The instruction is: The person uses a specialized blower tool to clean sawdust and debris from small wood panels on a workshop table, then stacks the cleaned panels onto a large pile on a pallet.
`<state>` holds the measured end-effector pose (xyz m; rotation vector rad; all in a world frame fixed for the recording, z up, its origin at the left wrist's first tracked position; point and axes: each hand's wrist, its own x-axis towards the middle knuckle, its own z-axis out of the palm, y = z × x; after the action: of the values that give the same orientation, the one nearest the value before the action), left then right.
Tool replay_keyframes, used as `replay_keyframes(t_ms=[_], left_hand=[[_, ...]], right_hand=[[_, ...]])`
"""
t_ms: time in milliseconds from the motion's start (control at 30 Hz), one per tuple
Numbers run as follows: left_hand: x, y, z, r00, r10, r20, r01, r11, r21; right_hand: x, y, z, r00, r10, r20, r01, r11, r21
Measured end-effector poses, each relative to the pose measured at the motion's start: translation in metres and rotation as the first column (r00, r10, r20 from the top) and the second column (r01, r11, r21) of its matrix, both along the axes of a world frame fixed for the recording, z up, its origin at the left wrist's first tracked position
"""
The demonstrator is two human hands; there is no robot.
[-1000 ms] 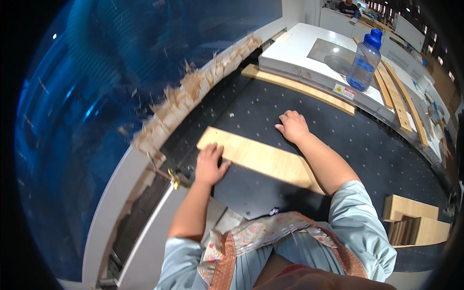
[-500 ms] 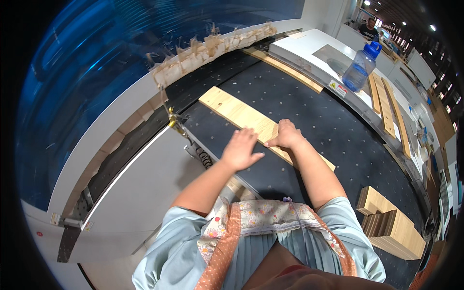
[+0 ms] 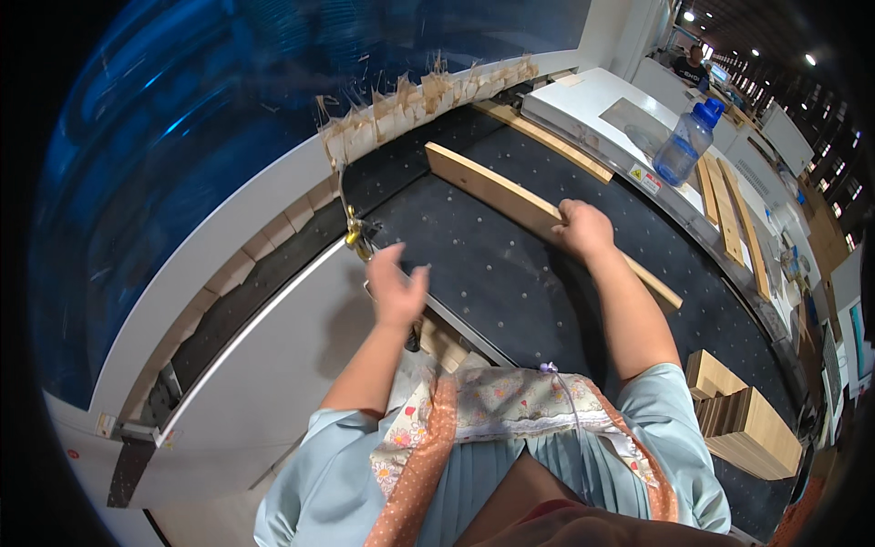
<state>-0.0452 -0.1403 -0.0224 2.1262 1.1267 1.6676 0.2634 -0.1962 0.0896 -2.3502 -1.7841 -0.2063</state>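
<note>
My right hand (image 3: pixel 586 228) grips the top edge of a long pale wooden board (image 3: pixel 497 190) near its middle. The board is tilted up on its long edge over the black dotted table surface (image 3: pixel 492 292). My left hand (image 3: pixel 398 290) is off the board, thumb and fingers apart and slightly blurred, holding nothing that shows. Just beyond its fingertips hangs a brass-coloured fitting (image 3: pixel 353 228) at the table's left edge; what lies behind the hand is hidden.
A stack of short wooden boards (image 3: pixel 752 433) sits at the right. Along the far side lies another wooden strip (image 3: pixel 547 141). A blue water bottle (image 3: pixel 685 146) and several strips (image 3: pixel 725 214) rest on the white ledge. Ragged tape-like strips (image 3: pixel 428 100) edge the blue machine cover (image 3: pixel 273 82).
My left hand has left the board and moved left to the brass-coloured fitting. My right hand has tilted the board from flat onto its edge and shifted it right and away.
</note>
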Motion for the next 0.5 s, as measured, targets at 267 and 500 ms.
replay_keyframes(t_ms=[267, 500], left_hand=[[-0.074, 0.082, -0.043, 0.955, 0.139, -0.262, -0.193, 0.962, -0.192], [-0.065, 0.101, -0.031, 0.996, 0.071, -0.062, -0.073, 0.997, -0.03]], right_hand=[[0.022, 0.018, -0.049, 0.965, -0.014, 0.26, -0.049, 0.971, 0.234], [0.03, 0.022, -0.048, 0.979, -0.144, 0.145, 0.108, 0.967, 0.231]])
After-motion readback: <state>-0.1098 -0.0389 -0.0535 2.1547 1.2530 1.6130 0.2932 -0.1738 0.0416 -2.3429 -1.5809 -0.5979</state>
